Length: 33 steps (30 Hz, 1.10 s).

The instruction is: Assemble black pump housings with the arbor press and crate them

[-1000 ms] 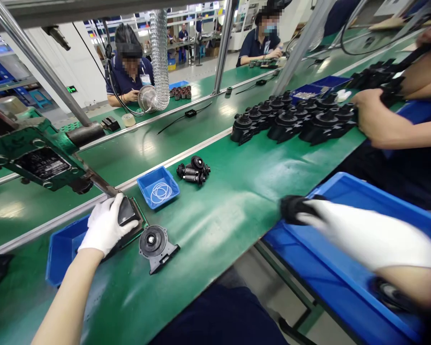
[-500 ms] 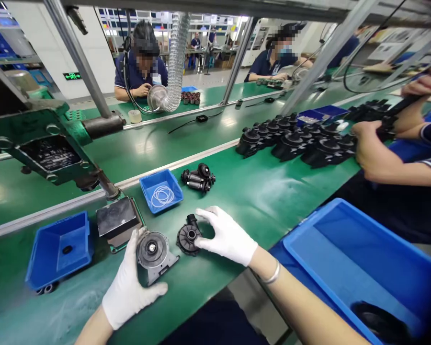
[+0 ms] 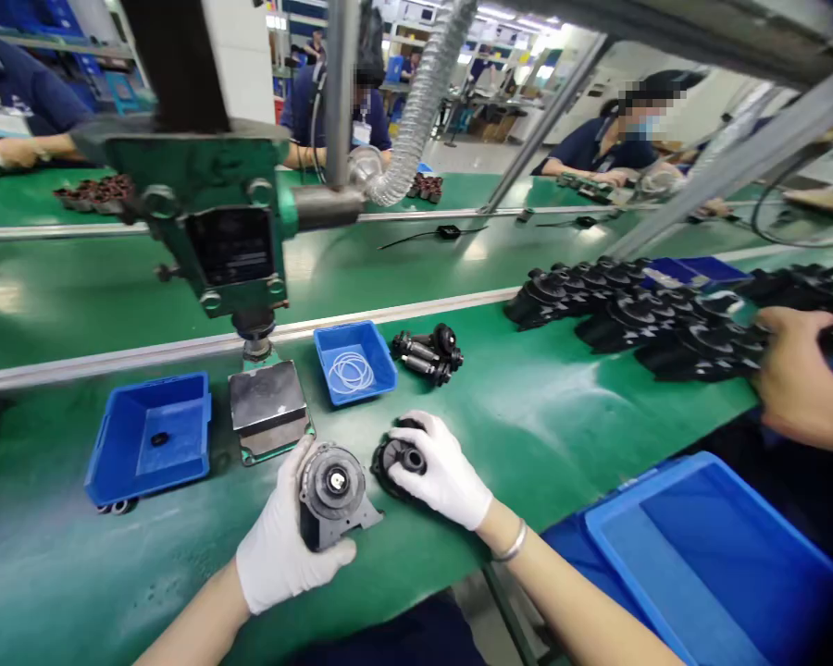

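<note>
My left hand (image 3: pixel 284 546), in a white glove, wraps round the left side of a dark round pump housing (image 3: pixel 332 485) with a flat bracket foot. A small white centre shows in the middle of its face. My right hand (image 3: pixel 442 472), also gloved, grips a black pump cover (image 3: pixel 393 456) with a round centre opening; the fingers hide its right side. Both parts are close together at the front of the green bench (image 3: pixel 528 444). A metal block (image 3: pixel 268 398) lies just behind my left hand, under the green press (image 3: pixel 229 231).
A blue bin (image 3: pixel 353 363) holds white rings; another blue bin (image 3: pixel 149 439) has a small black ring. Black shafts (image 3: pixel 428 353) lie behind my right hand. Black housings (image 3: pixel 631 319) stand in rows at right, near a co-worker's arm (image 3: pixel 805 379). A blue crate (image 3: pixel 722 555) is at lower right.
My right hand has closed round the pump cover, which it only touched at the edge before. My left hand has closed further round the pump housing. The view has swung left.
</note>
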Each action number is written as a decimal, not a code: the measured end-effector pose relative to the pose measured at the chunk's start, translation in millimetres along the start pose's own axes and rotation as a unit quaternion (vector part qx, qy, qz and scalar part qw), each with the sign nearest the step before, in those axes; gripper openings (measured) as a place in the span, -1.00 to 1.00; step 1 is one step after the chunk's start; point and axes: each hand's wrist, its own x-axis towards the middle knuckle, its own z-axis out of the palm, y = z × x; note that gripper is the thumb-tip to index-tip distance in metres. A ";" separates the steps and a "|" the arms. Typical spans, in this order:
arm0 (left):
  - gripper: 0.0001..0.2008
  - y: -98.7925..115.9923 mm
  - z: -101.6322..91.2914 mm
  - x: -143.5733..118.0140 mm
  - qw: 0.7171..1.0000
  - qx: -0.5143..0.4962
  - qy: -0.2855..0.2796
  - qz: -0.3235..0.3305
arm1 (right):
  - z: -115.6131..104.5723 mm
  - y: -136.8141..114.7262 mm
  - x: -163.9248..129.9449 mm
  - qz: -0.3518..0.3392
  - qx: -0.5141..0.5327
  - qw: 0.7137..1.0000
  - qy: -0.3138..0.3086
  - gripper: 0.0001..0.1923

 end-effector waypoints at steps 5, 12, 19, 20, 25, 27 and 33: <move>0.12 12.4 -3.5 6.4 0.998 -0.043 -0.032 -0.021 | -26.4 -47.0 30.2 -0.013 0.096 0.995 0.027 -0.68; 0.04 21.5 -7.1 14.3 0.995 -0.090 -0.011 -0.032 | -6.3 -98.6 46.2 -0.103 0.022 0.993 -0.058 -0.56; 0.04 17.7 -4.5 15.2 0.994 -0.100 -0.005 -0.044 | -5.3 -93.0 48.0 -0.134 -0.029 0.988 -0.078 -0.52; 0.03 17.5 -4.6 15.4 0.994 -0.102 -0.004 -0.043 | -5.9 -92.7 48.9 -0.136 -0.028 0.987 -0.085 -0.52; 0.06 16.6 -3.9 15.7 0.993 -0.114 -0.003 -0.037 | -7.0 -91.3 51.4 -0.149 -0.033 0.983 -0.105 -0.52; 0.16 16.6 -3.2 15.3 0.993 -0.118 -0.004 -0.027 | -7.2 -90.6 51.2 -0.154 -0.038 0.981 -0.109 -0.52; 0.27 18.1 -2.3 15.6 0.994 -0.112 -0.007 0.000 | -7.8 -89.3 49.6 -0.170 -0.049 0.977 -0.115 -0.51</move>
